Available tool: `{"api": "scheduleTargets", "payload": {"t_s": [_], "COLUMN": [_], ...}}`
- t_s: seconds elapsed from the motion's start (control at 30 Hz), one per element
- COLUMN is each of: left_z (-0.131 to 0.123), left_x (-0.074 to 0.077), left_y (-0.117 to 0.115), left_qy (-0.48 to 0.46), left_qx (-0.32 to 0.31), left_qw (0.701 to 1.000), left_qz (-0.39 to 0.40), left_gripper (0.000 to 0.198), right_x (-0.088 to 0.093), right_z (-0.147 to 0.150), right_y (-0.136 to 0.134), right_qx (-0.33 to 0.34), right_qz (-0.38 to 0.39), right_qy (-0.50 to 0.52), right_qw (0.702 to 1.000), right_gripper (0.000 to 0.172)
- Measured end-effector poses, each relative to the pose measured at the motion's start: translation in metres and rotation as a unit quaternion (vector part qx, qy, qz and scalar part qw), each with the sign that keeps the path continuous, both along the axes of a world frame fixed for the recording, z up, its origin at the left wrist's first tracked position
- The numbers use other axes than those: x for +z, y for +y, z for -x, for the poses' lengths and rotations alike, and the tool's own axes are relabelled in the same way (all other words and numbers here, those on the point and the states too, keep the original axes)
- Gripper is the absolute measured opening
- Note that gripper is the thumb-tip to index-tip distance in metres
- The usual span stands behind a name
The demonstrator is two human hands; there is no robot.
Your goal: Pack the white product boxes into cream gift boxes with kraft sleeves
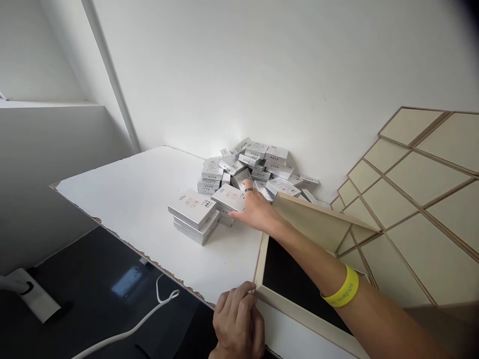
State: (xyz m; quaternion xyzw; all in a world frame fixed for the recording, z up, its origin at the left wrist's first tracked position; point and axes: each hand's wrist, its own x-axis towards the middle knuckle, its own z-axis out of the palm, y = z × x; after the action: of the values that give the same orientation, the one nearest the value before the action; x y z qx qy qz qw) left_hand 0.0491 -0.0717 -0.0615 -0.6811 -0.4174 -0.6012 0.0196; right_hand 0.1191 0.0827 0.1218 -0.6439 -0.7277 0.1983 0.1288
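Note:
My right hand (258, 207), with a ring and a yellow wristband (342, 288), spans a small silver box (227, 197) with dark and red lettering. The thumb lies along its near side; the other fingers are bent over the far end, partly out of sight. That box rests on top of another one. Just left of it stands a short stack of matching boxes (192, 209). My left hand (239, 321) is closed at the front corner of an open cream box (262, 267) with a dark interior. What its curled fingers hold, if anything, is hidden.
Behind my right hand a loose heap of silver boxes (279, 154) leans toward the wall. Cream cases with diamond-shaped faces (411, 179) are piled at right. The white tabletop (123, 184) has a chipped edge; below are a dark glossy surface (112, 279) and a white cable (130, 329).

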Motion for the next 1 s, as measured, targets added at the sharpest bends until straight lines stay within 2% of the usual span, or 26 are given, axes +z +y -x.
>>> {"api": "scheduleTargets", "payload": {"t_s": [0.23,0.33,0.43,0.57,0.67,0.77,0.9,1.0], "left_z": [-0.001,0.0,0.0,-0.001,-0.003,-0.003,-0.003,-0.002], "left_x": [0.001,0.003,0.003,0.002,0.003,0.007,0.009,0.006], "left_y": [-0.002,-0.002,-0.002,-0.003,-0.004,-0.004,-0.004,-0.005], "left_qy": [-0.001,-0.004,-0.006,-0.004,-0.01,-0.014,-0.015,-0.014], "left_qx": [-0.003,-0.005,-0.002,-0.003,0.007,0.024,0.023,0.014], "left_qw": [1.0,1.0,1.0,1.0,1.0,0.999,0.999,0.999], "left_qz": [0.005,0.007,0.009,0.019,0.023,0.02,0.018,0.03], "left_gripper": [0.025,0.025,0.025,0.025,0.024,0.024,0.027,0.025], "right_x": [-0.009,-0.01,-0.005,-0.003,-0.008,-0.012,-0.003,0.008], "right_z": [-0.011,-0.01,0.007,0.054,0.09,0.111,0.111,0.103], "right_y": [0.011,0.008,0.002,-0.004,-0.006,-0.004,0.0,-0.001], "right_qx": [0.023,0.047,0.089,0.186,0.238,0.221,0.189,0.195], "right_qz": [-0.034,-0.054,-0.105,-0.147,-0.129,-0.105,-0.032,0.011], "right_qy": [-0.044,-0.066,-0.097,-0.125,-0.154,-0.182,-0.19,-0.185], "right_qw": [0.998,0.995,0.986,0.963,0.95,0.952,0.963,0.963], "right_gripper": [0.078,0.091,0.103,0.088,0.091,0.083,0.065,0.068]}}
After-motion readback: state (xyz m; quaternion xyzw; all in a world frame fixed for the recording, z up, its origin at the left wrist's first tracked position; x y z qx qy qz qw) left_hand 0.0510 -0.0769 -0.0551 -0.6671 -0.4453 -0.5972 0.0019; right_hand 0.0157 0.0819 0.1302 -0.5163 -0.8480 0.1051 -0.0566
